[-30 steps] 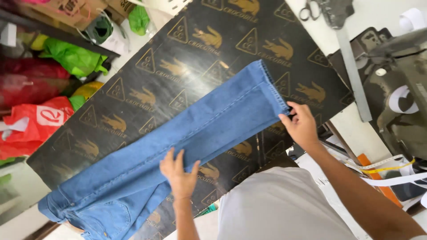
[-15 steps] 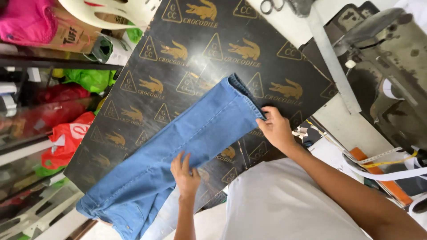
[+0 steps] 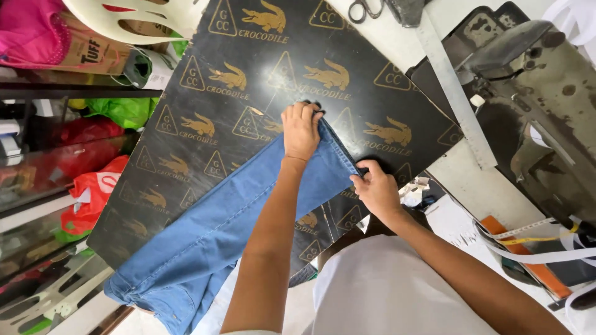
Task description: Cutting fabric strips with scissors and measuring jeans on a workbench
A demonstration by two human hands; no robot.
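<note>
A pair of blue jeans [image 3: 205, 242] lies stretched across a black board [image 3: 205, 80] printed with gold animal emblems. My left hand [image 3: 300, 130] grips the far corner of the leg's hem, fingers curled over the edge. At the near corner of the same hem, my right hand [image 3: 375, 189] pinches the cloth. The waist end hangs off the board at the lower left.
Scissors [image 3: 362, 8] and a long metal ruler [image 3: 452, 93] lie at the board's far right. A dark sewing machine [image 3: 534, 93] stands at the right with white and yellow tapes. Shelves with coloured bags [image 3: 93, 192] fill the left side. A cream plastic chair [image 3: 136, 22] is at top.
My left hand has moved from the middle of the leg up to the hem's far corner. The right hand stays on the near corner. The camera view has shifted.
</note>
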